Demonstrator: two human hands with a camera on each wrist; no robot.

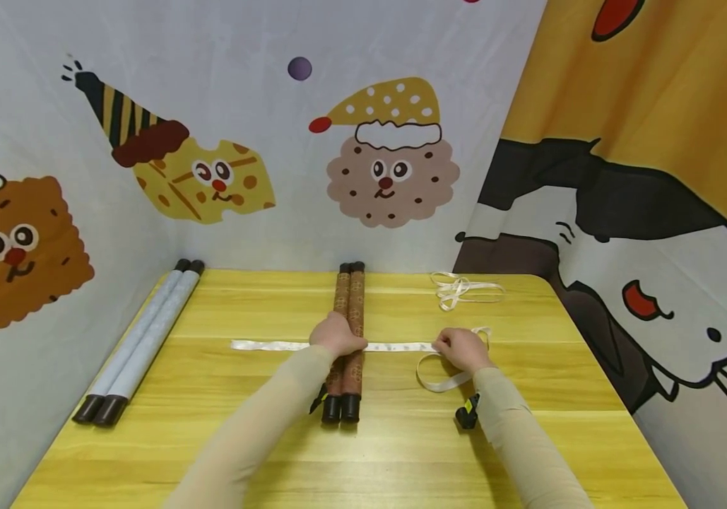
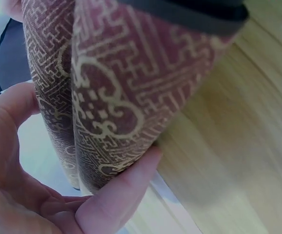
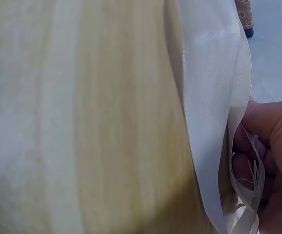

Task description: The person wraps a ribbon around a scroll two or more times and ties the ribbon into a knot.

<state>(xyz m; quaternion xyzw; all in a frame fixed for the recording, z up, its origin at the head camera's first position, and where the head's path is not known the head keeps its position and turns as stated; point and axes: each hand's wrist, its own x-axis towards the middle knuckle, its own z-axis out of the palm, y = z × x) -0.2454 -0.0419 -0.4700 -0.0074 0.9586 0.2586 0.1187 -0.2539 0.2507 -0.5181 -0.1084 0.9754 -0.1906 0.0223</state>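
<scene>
Two brown patterned scrolls (image 1: 353,375) with dark end knobs lie side by side mid-table, pointing away from me. My left hand (image 1: 336,335) grips both around their middle; in the left wrist view its thumb and fingers (image 2: 123,192) lie on either side of the patterned cloth (image 2: 131,87). A white ribbon (image 1: 401,347) runs crosswise at the scrolls' middle, its free end out to the left. On the right, my right hand (image 1: 463,349) pinches the ribbon, and a loose loop hangs around that hand. In the right wrist view, the ribbon (image 3: 209,97) passes beside the curled fingers.
Two pale blue-grey scrolls (image 1: 147,339) with dark knobs lie along the left table edge. A loose bundle of white ribbon (image 1: 461,288) is at the back right of the wooden table (image 1: 401,459). Printed cloth (image 1: 242,106) hangs behind and on both sides.
</scene>
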